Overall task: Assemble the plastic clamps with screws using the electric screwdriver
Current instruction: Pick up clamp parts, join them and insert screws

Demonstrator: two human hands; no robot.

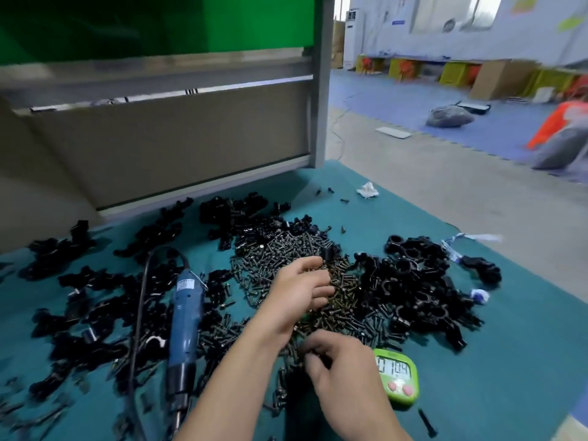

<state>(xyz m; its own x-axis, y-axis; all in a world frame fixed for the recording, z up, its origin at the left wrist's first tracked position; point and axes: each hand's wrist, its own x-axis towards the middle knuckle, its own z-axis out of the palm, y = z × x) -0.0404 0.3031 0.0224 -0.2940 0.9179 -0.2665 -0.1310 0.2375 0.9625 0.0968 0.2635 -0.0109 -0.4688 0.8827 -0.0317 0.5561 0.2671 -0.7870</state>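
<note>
A heap of dark screws (286, 249) lies mid-table on the teal mat (509, 361). My left hand (296, 291) rests on this heap with its fingers curled into the screws. Just below it, my right hand (340, 367) pinches a small dark part between thumb and fingers; blur hides what the part is. Black plastic clamps are piled to the right (420, 288), at the back (229, 214) and scattered on the left (95, 297). The blue electric screwdriver (186, 319) lies on the mat left of my arms, tip toward me, with its cable looping behind it.
A green timer (397, 380) sits right of my right hand. A crumpled white tissue (367, 190) lies at the back of the mat. A grey workbench frame with a post (318, 90) rises behind the table. The table's right edge drops to the floor.
</note>
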